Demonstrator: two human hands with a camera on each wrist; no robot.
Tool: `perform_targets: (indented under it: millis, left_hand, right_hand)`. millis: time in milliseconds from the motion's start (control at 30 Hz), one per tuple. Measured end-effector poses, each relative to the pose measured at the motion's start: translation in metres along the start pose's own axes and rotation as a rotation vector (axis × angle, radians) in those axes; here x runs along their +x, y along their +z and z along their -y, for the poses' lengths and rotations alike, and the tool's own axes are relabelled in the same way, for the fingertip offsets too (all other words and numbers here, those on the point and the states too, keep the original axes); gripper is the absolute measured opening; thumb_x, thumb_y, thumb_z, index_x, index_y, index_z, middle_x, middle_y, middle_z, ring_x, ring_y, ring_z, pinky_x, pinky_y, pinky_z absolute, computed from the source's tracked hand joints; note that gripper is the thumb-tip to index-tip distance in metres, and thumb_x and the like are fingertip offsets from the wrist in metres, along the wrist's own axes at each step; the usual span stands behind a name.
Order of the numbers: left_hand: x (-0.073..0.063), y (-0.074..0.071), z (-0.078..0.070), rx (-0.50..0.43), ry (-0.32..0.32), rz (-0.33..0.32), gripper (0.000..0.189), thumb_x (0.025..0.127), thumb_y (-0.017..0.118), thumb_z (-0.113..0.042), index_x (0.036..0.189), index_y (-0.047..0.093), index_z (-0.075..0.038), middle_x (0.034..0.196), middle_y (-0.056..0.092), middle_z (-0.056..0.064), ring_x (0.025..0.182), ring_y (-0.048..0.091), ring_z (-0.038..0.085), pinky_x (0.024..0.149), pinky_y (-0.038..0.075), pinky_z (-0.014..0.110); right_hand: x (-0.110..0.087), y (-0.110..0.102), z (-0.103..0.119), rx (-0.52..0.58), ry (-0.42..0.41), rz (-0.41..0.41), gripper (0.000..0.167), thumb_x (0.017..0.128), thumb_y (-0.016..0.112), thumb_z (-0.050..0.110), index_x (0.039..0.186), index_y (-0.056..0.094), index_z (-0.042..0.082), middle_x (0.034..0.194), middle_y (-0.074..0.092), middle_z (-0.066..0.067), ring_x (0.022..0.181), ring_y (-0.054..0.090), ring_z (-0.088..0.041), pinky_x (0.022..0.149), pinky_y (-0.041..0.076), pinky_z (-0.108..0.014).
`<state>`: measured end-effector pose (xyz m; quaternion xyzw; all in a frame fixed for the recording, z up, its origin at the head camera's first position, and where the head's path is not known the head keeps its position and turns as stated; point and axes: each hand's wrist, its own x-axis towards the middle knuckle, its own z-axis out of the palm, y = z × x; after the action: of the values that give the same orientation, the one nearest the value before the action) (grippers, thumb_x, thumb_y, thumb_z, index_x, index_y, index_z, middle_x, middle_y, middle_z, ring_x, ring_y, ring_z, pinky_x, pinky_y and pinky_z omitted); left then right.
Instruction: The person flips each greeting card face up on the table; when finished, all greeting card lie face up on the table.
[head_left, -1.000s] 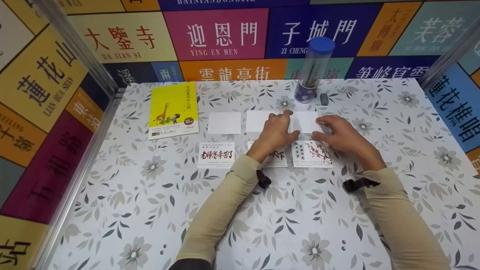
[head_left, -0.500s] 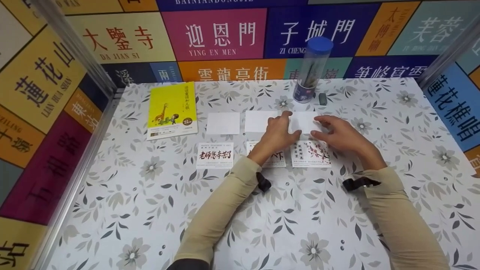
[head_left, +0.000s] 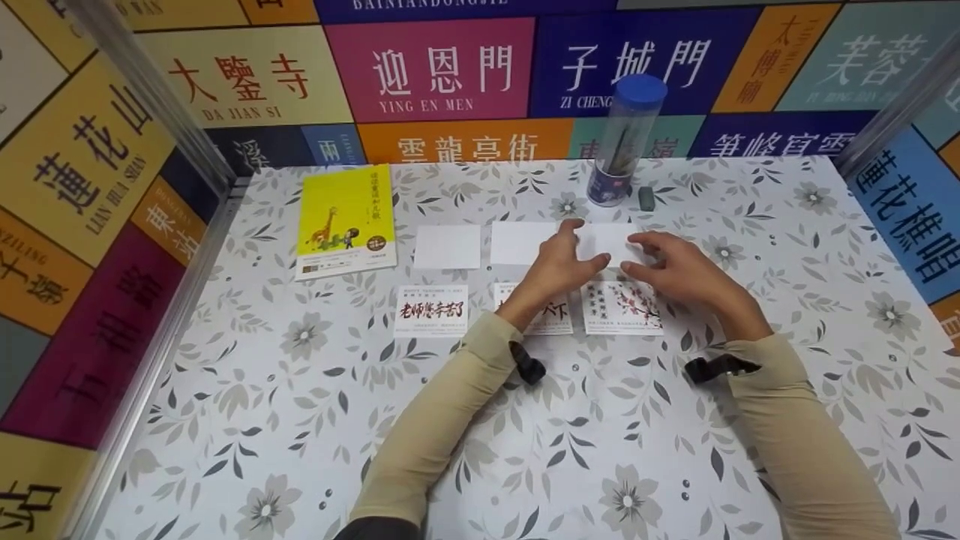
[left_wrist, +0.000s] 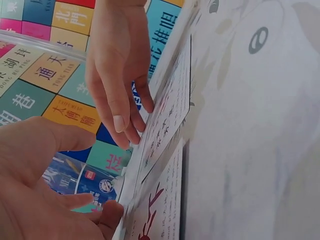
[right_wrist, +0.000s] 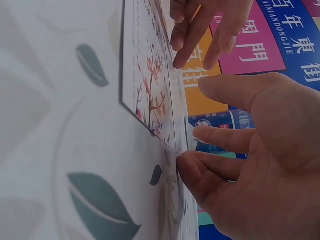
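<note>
A blank white card (head_left: 609, 241) lies flat on the patterned tabletop between both hands. My left hand (head_left: 562, 259) is at its left side, index finger pointing away and thumb out over the card's near part. At the right edge, my right hand (head_left: 679, 262) has fingertips beside the card, thumb apart from them. The right wrist view shows the right hand's fingers (right_wrist: 200, 172) loosely bent near the surface. Another white card (head_left: 517, 241) is partly hidden by the left hand, and a third white card (head_left: 448, 247) lies farther left.
Below these is a row of printed cards: one with red lettering (head_left: 432, 310), one partly covered by the left arm (head_left: 555, 315), and one with red blossoms (head_left: 626, 309). A yellow book (head_left: 345, 214), a blue-capped clear tube (head_left: 626, 142) and a dark eraser-like block (head_left: 646, 199) stand or lie behind.
My left hand has shifted slightly to the right, its thumb reaching farther over the card toward the right thumb. The right hand and the cards stay almost where they were.
</note>
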<state>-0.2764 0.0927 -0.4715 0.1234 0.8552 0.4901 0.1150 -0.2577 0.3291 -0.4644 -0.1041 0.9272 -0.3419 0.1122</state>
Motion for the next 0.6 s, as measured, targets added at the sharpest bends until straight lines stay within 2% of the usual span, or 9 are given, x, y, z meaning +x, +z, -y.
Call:
perform_targets:
  millis: [133, 300, 600]
  left_hand:
    - [-0.0014, -0.0026, -0.0014, -0.061, -0.019, 0.0, 0.077, 0.101, 0.076, -0.034, 0.163, 0.039, -0.009, 0.157, 0.059, 0.023, 0.147, 0.058, 0.032, 0.121, 0.049, 0.041]
    - [-0.0018, -0.0037, -0.0048, -0.064, -0.031, -0.011, 0.079, 0.1, 0.076, -0.035, 0.165, 0.038, -0.009, 0.163, 0.053, 0.023, 0.153, 0.051, 0.032, 0.125, 0.044, 0.041]
    - [-0.0009, -0.0031, -0.0057, -0.223, -0.13, 0.052, 0.082, 0.098, 0.079, -0.038, 0.166, 0.038, -0.016, 0.17, 0.045, 0.019, 0.158, 0.045, 0.028, 0.125, 0.044, 0.04]
  right_hand:
    - [0.0002, 0.0004, -0.0013, -0.002, 0.008, -0.008, 0.069, 0.107, 0.069, 0.043, 0.16, 0.049, 0.003, 0.161, 0.049, -0.032, 0.142, 0.053, -0.057, 0.116, 0.044, -0.069]
    - [-0.0003, -0.0001, -0.0019, 0.024, 0.034, -0.039, 0.069, 0.107, 0.068, 0.044, 0.159, 0.05, 0.004, 0.155, 0.055, -0.032, 0.139, 0.057, -0.054, 0.117, 0.045, -0.066]
    - [0.0002, 0.0008, -0.0016, 0.015, 0.021, -0.077, 0.066, 0.107, 0.068, 0.041, 0.156, 0.053, 0.0, 0.146, 0.061, -0.032, 0.138, 0.059, -0.051, 0.119, 0.044, -0.064]
